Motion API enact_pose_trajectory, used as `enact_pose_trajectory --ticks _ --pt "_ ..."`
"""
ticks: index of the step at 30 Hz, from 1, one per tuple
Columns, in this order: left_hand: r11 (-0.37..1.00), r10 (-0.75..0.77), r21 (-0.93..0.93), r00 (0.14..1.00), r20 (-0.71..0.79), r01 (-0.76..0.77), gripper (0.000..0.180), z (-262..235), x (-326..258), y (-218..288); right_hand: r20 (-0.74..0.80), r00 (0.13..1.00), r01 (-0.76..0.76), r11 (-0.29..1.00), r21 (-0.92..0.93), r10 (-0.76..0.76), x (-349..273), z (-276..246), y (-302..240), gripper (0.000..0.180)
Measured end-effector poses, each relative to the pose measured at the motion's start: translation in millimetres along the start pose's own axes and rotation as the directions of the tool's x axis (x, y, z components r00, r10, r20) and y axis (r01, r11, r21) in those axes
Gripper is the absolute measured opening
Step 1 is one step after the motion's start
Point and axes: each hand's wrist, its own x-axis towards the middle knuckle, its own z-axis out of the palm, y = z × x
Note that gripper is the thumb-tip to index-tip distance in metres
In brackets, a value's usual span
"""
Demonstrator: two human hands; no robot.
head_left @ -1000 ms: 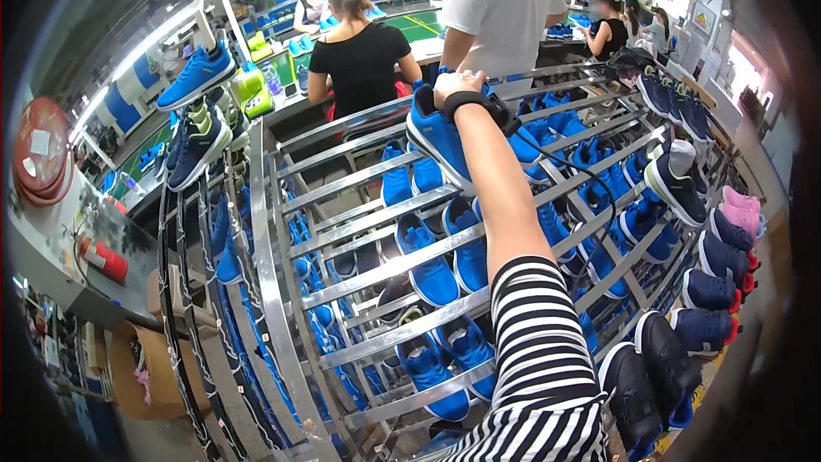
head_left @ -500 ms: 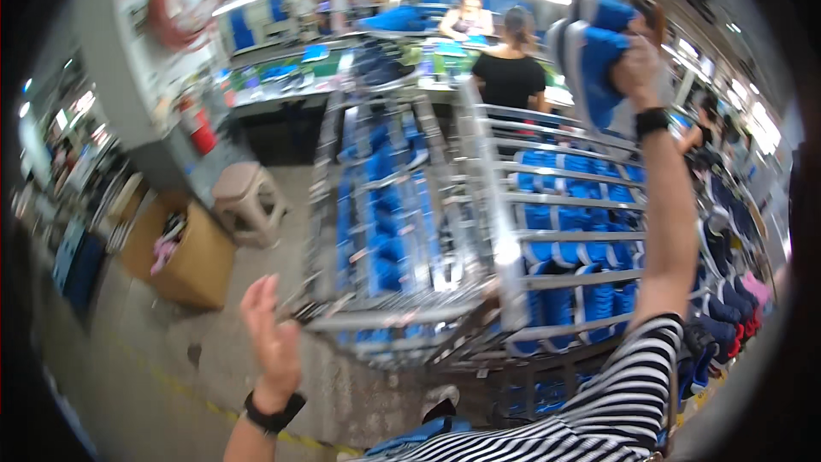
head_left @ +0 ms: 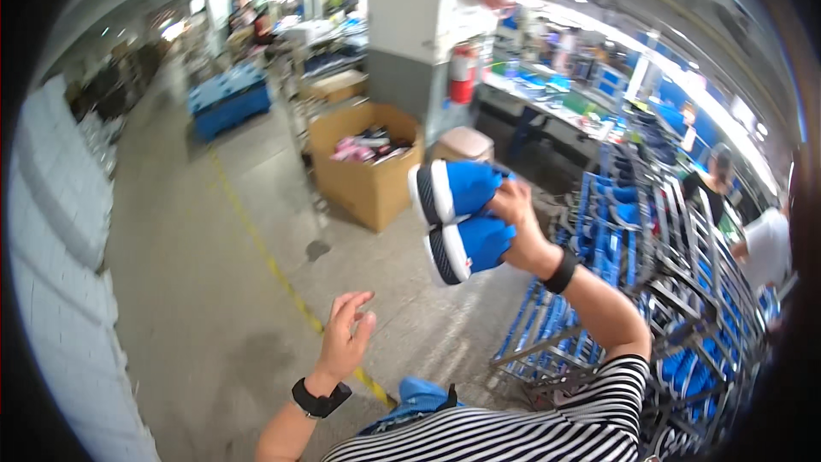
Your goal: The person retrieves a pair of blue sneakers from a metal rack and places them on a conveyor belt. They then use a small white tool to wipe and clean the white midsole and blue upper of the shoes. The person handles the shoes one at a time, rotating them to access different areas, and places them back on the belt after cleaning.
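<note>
A pair of blue shoes (head_left: 469, 244) with white and dark soles hangs from my right hand (head_left: 524, 227), whose fingers are closed around their upper part. The soles face left. My left hand (head_left: 344, 338) is held out over the floor, empty, its fingers apart and slightly curled. It stays clear of the shoes. Black bands sit on both wrists. To the right of my right arm stands a metal rack (head_left: 599, 239) with blue shoes on its bars.
A cardboard box (head_left: 363, 192) with pink and dark items stands ahead, beside a pillar (head_left: 402, 77) and a stool (head_left: 464, 144). A blue cart (head_left: 229, 101) is farther back. White stacks (head_left: 64, 291) line the left. A yellow line crosses the floor. People work at the right.
My view has swung left, away from the racks toward the aisle. The right hand has come down from high at the right to the middle, still holding the shoes. The left hand remains empty.
</note>
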Motion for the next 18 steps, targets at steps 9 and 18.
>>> enact_pose_trajectory --ticks 9,18 --pt "0.883 -0.261 0.300 0.909 -0.326 0.361 0.028 -266 51 -134 0.253 0.966 -0.039 0.947 0.320 -0.045 140 384 -8 0.040" --pt "0.650 -0.469 0.157 0.555 -0.687 0.743 0.027 -481 90 -235 0.443 0.891 -0.112 0.899 0.424 -0.098 401 637 -25 0.034"
